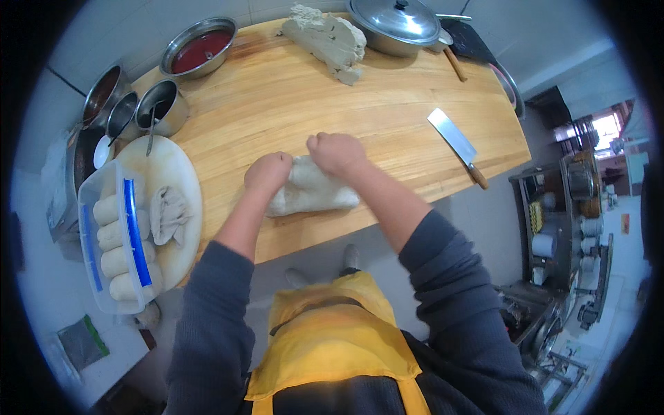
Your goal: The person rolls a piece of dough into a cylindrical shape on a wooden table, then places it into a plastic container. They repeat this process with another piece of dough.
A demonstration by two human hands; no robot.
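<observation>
A thick slab of pale dough (316, 194) lies near the front edge of the wooden worktop (394, 135). My left hand (268, 172) is curled at the dough's far left corner. Farther along the same edge, my right hand (338, 153) is closed over the dough in a fist. Both sets of fingertips are partly hidden, folded down against it. A larger, rough-torn mass of dough (327, 39) sits at the back of the worktop. To the right rests a cleaver (452, 136) with a wooden handle, its blade lying flat.
On the left, a clear plastic box (118, 171) of several dough rolls and a crumpled cloth (168, 215) rest on a round white board (189, 187). Steel bowls, one holding red liquid (199, 51), line the back left. A lidded pot (397, 46) stands at the back right.
</observation>
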